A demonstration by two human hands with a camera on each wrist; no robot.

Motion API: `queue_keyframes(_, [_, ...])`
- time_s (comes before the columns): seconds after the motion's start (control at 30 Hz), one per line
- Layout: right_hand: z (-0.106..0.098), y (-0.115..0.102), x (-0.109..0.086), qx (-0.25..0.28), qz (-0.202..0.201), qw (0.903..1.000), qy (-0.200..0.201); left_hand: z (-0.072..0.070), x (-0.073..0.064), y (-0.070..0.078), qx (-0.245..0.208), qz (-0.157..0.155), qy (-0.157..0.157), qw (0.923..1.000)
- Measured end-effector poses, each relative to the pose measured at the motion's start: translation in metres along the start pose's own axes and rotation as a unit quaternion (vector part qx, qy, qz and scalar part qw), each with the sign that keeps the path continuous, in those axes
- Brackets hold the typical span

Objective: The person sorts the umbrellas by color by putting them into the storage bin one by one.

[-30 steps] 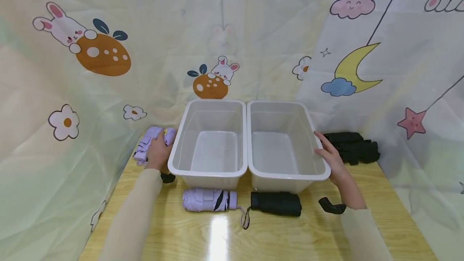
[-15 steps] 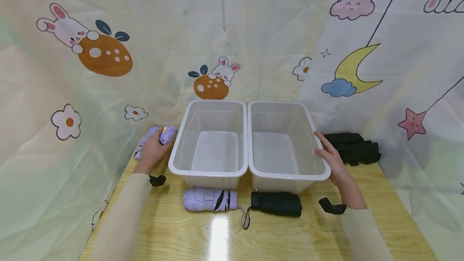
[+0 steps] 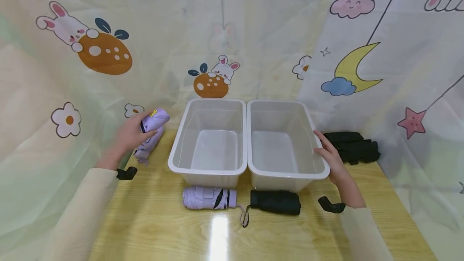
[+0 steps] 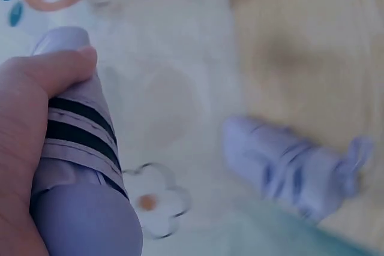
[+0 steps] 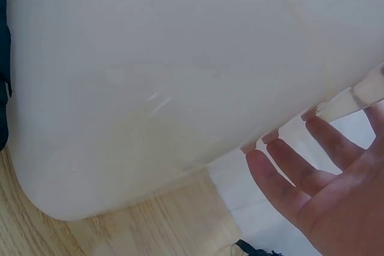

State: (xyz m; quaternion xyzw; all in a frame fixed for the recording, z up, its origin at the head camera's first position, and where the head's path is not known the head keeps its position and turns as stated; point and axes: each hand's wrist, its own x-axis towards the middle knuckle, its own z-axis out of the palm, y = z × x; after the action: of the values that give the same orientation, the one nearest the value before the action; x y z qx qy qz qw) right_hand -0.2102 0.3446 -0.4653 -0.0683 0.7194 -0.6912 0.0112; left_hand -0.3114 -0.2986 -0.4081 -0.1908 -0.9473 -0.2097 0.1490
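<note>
Head view: the left hand [image 3: 131, 133] curls round a cylindrical fabric umbrella [image 3: 156, 119], raised off the counter [image 3: 163, 228] since earlier, above its crinkled twin [image 3: 149, 146], while the right hand [image 3: 335, 164], fingers nearly straight, touches a smooth plastic bin [image 3: 279, 183].

A bare strip of counter [image 3: 166, 228] is lying between the rear lilac umbrella [image 3: 146, 149], under the left hand [image 3: 130, 133] and raised umbrella [image 3: 156, 119], and the left bin [image 3: 206, 171]; its tall wall is blocking low sideways passage; the front lilac umbrella [image 3: 204, 197] and black umbrella [image 3: 275, 202] are obstructing the near side; the right hand [image 3: 335, 165] is occupying the rim of the right bin [image 3: 286, 175], dark bundles [image 3: 357, 150] crowding beyond; both bins are offering room from above.
</note>
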Motion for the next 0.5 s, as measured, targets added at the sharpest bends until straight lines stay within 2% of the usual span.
queue_keyframes(0.13, [-0.003, -0.005, 0.002, 0.009, -0.003, 1.0000, 0.001, -0.030, 0.009, 0.017, 0.011, 0.039, -0.004, 0.9992])
queue_keyframes(0.23, [-0.006, -0.006, 0.003, 0.012, -0.001, 0.9999, -0.001, -0.044, 0.019, 0.032, -0.004, 0.055, -0.021, 0.9983])
queue_keyframes(0.37, [-0.004, -0.004, 0.001, -0.003, 0.014, 0.9999, 0.001, -0.049, 0.035, 0.052, -0.032, 0.082, -0.054, 0.9947])
queue_keyframes(0.5, [-0.001, -0.002, 0.001, -0.015, 0.015, 0.9998, 0.004, -0.040, 0.051, 0.071, -0.044, 0.120, -0.073, 0.9891])
